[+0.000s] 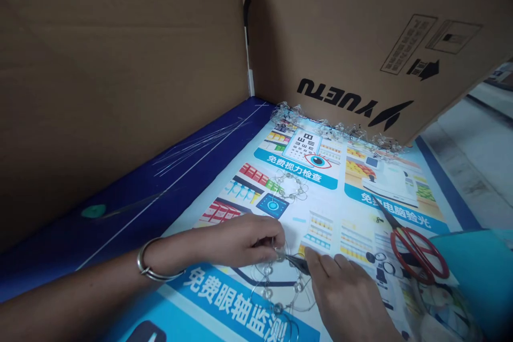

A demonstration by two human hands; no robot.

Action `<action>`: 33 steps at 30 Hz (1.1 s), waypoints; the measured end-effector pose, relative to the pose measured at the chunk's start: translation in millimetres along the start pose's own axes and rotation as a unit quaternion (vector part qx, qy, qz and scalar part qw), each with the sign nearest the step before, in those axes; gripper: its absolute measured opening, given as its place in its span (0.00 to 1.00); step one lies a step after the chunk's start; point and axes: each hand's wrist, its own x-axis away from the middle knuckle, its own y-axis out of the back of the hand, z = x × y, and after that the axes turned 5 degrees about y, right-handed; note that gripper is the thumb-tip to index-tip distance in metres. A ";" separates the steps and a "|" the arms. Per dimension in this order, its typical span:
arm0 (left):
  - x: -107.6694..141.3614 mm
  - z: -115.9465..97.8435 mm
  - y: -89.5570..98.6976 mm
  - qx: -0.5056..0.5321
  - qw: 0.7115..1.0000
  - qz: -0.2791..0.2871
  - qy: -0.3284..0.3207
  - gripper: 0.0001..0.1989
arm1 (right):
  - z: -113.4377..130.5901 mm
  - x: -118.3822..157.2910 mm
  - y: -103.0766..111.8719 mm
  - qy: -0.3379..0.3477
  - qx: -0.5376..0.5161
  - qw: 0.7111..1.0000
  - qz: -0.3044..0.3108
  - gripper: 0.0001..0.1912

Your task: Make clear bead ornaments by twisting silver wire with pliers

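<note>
Tall brown cardboard (120, 64) stands like walls round this dim spot, black lettering upside down on one side. A blue table (180, 171) wears a printed poster (296, 219); grey floor (473, 144) shows at right.

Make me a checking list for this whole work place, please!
Surface: printed poster over a dark blue covering.
Job's things: beaded wire piece between the hands; beaded ring beyond them; heap of beaded pieces along the cardboard's foot.
Clutter: red-handled scissors on the right; loose thin strands and a green item on the left.
Grippers: bare hands; left pinches the beaded piece, right holds dark-tipped pliers to it.
Cables: nothing seen.
Surroundings: cardboard walls behind; pale floor beyond, right.
</note>
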 end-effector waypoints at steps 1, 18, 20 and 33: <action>-0.4 0.6 -0.4 -0.002 1.000 -0.010 0.004 0.05 | -0.2 0.5 -0.3 0.001 -0.001 1.000 0.000 0.27; 0.0 9.0 -2.1 0.029 1.000 -0.002 -0.005 0.01 | -1.3 1.5 -2.3 0.021 -0.015 0.999 -0.024 0.20; 0.4 7.8 -3.6 0.013 1.000 -0.012 -0.007 0.02 | -1.0 0.7 -2.6 0.020 -0.014 0.999 -0.024 0.20; 0.8 6.4 -16.8 -0.050 0.991 -0.122 0.006 0.05 | -40.7 -0.6 26.0 0.004 -0.074 0.997 0.022 0.10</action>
